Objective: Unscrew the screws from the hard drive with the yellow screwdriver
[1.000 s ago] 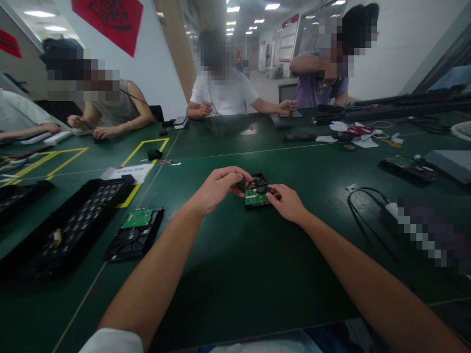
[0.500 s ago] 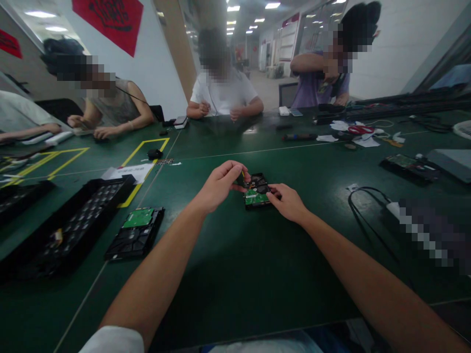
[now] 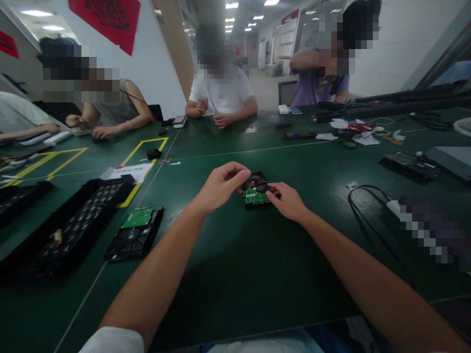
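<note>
A hard drive (image 3: 256, 196) with a green circuit board facing up is between my hands in the middle of the green table. My right hand (image 3: 287, 200) grips its right edge, the thumb near the board and the fingers at the side. My left hand (image 3: 222, 186) is at the drive's upper left corner, with thumb and fingers curled together in a pinch. What sits in that pinch is hidden. Another hard drive (image 3: 135, 233), also with a green board showing, lies to the left of my left forearm.
Left stands a long black tray (image 3: 79, 220) beside a paper sheet (image 3: 138, 172) and yellow tape. On the right are a third drive (image 3: 408, 165), a grey box (image 3: 451, 162) and a black cable (image 3: 353, 206). Several people sit across the table, near a screwdriver-like tool (image 3: 300, 135).
My left thumb has shifted slightly right over the drive's corner, and a small yellow thing at its fingertips no longer shows. The person opposite has brought their hands closer together.
</note>
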A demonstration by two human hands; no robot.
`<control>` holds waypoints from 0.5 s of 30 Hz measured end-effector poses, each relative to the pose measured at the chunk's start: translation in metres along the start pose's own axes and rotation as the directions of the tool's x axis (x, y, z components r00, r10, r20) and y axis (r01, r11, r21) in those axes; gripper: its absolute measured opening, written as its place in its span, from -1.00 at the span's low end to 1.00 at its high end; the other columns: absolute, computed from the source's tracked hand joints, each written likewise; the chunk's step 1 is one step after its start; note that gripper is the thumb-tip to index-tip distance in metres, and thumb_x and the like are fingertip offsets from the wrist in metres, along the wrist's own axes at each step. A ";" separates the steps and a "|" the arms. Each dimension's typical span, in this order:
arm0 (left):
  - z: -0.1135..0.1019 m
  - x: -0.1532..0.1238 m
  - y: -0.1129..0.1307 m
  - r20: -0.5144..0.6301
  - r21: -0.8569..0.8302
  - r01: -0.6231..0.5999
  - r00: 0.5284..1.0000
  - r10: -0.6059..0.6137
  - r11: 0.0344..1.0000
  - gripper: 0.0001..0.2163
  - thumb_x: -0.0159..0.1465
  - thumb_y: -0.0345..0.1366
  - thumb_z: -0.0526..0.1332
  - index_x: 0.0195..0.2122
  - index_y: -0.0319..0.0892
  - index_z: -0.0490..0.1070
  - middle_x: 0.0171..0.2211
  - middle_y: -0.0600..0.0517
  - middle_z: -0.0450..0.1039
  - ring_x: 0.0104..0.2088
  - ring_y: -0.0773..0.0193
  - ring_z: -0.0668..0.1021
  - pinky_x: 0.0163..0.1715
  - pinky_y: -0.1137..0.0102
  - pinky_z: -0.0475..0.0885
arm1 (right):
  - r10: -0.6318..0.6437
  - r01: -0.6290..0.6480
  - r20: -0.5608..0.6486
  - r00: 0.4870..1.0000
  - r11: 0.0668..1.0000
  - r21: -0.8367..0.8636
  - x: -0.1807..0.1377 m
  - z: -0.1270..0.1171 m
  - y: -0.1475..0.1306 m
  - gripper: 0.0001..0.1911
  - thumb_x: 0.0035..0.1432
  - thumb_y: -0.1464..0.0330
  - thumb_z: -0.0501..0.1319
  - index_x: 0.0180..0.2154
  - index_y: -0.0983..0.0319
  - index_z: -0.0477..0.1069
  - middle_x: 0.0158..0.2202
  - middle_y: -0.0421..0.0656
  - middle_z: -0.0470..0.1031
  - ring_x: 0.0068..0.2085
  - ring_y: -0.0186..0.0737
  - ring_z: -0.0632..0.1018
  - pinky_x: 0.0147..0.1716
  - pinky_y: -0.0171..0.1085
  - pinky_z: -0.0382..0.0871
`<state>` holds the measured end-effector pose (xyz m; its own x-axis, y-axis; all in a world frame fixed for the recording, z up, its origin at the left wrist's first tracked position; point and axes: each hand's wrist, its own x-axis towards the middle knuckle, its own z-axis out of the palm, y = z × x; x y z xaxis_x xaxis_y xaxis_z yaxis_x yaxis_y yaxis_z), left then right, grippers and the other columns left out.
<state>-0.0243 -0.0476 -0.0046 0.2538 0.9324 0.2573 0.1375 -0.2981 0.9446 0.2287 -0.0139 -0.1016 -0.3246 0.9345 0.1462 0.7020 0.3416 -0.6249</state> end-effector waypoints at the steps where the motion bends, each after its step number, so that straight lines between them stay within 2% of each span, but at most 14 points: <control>1: 0.000 0.000 0.000 0.008 -0.023 0.009 1.000 -0.008 1.000 -0.67 0.31 0.01 0.33 -0.18 -0.19 0.54 -0.24 -0.04 0.51 -0.25 0.25 0.53 -0.35 0.40 0.53 | -0.003 0.003 -0.001 1.000 1.000 -0.003 0.000 0.000 0.000 -0.56 0.43 0.19 0.17 0.22 0.23 0.43 0.04 0.00 0.51 -0.09 -0.15 0.56 -0.10 -0.15 0.48; 7: 0.004 -0.001 0.001 0.086 -0.257 0.103 0.993 -0.083 0.961 -0.73 0.37 -0.09 0.25 -0.10 -0.19 0.49 -0.19 -0.10 0.57 -0.14 0.13 0.59 -0.40 0.39 0.54 | -0.024 0.024 -0.029 0.999 1.000 -0.004 0.001 0.004 0.004 -0.56 0.43 0.19 0.18 0.22 0.23 0.44 0.03 0.00 0.52 -0.09 -0.14 0.57 -0.07 -0.14 0.47; 10: 0.005 0.000 0.000 0.069 -0.356 0.114 0.993 -0.095 0.927 -0.77 0.37 -0.12 0.23 -0.11 -0.18 0.47 -0.19 -0.11 0.58 -0.11 0.12 0.61 -0.33 0.35 0.56 | -0.037 0.037 -0.025 0.999 0.999 -0.008 0.002 0.004 0.005 -0.56 0.42 0.19 0.19 0.22 0.24 0.44 0.02 0.01 0.52 -0.08 -0.12 0.57 -0.05 -0.13 0.47; 12: 0.004 0.001 -0.001 0.036 -0.371 0.093 0.996 -0.086 0.924 -0.76 0.38 -0.11 0.21 -0.16 -0.19 0.48 -0.20 -0.10 0.57 -0.12 0.15 0.60 -0.27 0.33 0.56 | -0.031 0.031 -0.025 0.999 0.999 -0.011 0.002 0.004 0.005 -0.54 0.42 0.18 0.18 0.23 0.24 0.43 0.03 0.01 0.51 -0.08 -0.12 0.57 -0.06 -0.13 0.48; 15: 0.003 0.003 -0.003 0.003 -0.323 0.075 0.997 -0.078 0.943 -0.68 0.39 -0.01 0.21 -0.23 -0.20 0.51 -0.24 -0.09 0.54 -0.20 0.20 0.57 -0.34 0.38 0.51 | -0.017 0.016 -0.022 1.000 1.000 -0.009 0.001 0.003 0.004 -0.54 0.43 0.18 0.18 0.23 0.24 0.42 0.03 0.00 0.51 -0.08 -0.13 0.57 -0.06 -0.12 0.49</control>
<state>-0.0214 -0.0443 -0.0076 0.2453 0.9522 0.1821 -0.1607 -0.1453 0.9763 0.2292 -0.0117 -0.1063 -0.3222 0.9307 0.1733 0.7024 0.3578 -0.6154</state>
